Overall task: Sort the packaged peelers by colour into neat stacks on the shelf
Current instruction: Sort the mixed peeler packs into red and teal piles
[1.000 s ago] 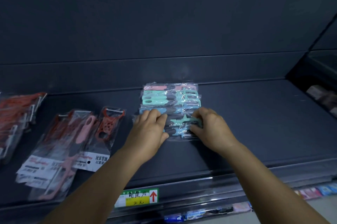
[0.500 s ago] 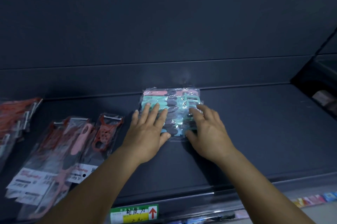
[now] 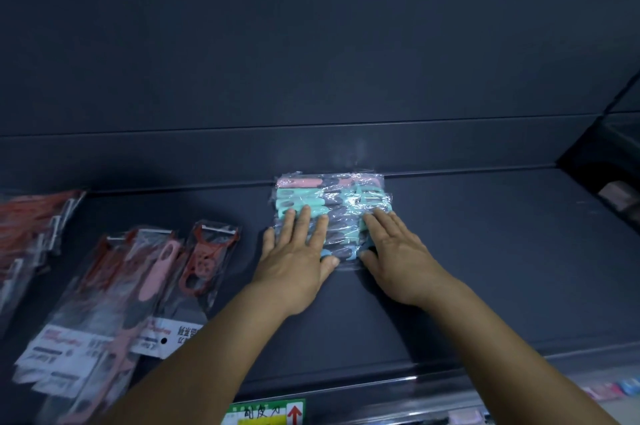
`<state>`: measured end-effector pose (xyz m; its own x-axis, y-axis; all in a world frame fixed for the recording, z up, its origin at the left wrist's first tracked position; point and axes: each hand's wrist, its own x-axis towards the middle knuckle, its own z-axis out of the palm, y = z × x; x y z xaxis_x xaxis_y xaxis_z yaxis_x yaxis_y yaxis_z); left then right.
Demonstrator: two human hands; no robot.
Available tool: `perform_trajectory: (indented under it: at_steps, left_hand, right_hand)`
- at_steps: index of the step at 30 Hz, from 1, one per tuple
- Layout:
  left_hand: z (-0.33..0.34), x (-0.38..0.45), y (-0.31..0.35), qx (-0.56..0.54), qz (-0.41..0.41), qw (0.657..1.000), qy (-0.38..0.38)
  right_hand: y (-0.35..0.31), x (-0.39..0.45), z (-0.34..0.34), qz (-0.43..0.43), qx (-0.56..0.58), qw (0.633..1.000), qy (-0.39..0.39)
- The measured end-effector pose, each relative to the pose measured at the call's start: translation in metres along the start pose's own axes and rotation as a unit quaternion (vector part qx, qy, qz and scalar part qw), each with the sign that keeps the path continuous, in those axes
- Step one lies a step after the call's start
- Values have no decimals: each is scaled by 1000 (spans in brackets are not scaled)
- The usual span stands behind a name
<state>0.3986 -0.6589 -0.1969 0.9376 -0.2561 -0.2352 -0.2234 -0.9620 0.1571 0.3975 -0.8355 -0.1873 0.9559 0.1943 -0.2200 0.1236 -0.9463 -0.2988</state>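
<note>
Both hands are laid flat, fingers straight: the left hand and the right hand are pressed on a clear-wrapped stack of teal, blue and pink peelers, set at the back of the dark grey metal shelf. Red and pink packaged peelers are spread well to the left.

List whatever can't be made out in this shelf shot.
- Head view: near part of the peeler stack lies hidden under the left hand and right hand.
- Red peeler packs are cut off by the left edge.
- Price label is cut by the bottom edge, its writing unreadable.
</note>
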Motion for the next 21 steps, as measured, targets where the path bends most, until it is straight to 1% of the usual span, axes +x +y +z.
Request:
perform_trajectory:
  at_steps: [14, 17, 21]
  left_hand:
    - [-6, -1, 2, 1, 11, 1000, -8]
    - [-9, -5, 4, 9, 8, 1000, 10]
    - [-16, -24, 4, 1, -4, 998, 61]
  right_hand:
    - [1, -7, -7, -2, -24, 1000, -11]
    - [-4, -10, -8, -9, -29, 1000, -7]
    - [-25, -12, -10, -62, -20, 998, 10]
